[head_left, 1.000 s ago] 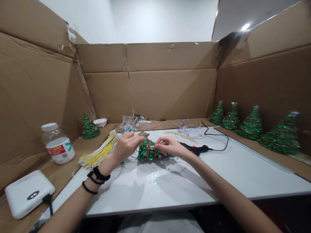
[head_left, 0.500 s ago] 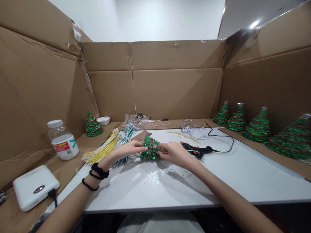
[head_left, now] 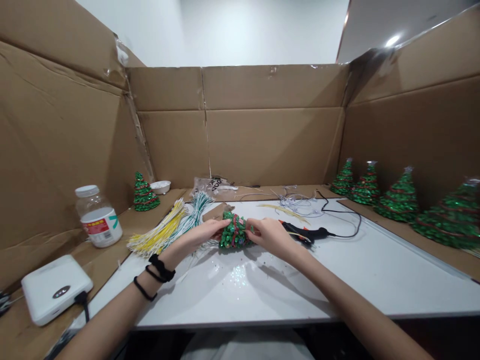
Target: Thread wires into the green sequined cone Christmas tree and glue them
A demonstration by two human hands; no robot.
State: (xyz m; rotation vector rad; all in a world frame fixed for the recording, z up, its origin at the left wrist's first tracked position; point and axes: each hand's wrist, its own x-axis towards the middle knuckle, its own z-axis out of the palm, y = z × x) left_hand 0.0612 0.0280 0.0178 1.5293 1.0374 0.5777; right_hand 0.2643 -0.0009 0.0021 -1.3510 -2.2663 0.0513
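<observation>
A small green sparkly Christmas tree with reddish garland lies tilted between my hands, just above the white tabletop. My left hand is closed round its left side, thumb on the greenery. On the other side my right hand pinches with its fingertips at the tree's right end; whether something small is between them is hidden. Just right of that hand lies a black glue gun with an orange tip. Bundles of yellow-and-white wires and green-and-white wires lie beyond my left forearm.
Several finished-looking trees line the right side. At left stand another tree, a white bowl, a plastic jar and a white device. Thin string lights lie at the back. Cardboard walls surround the table.
The tree has turned slightly and sunk a little toward the table, with my left hand shifting right along with it. My right fingertips still work at its right end.
</observation>
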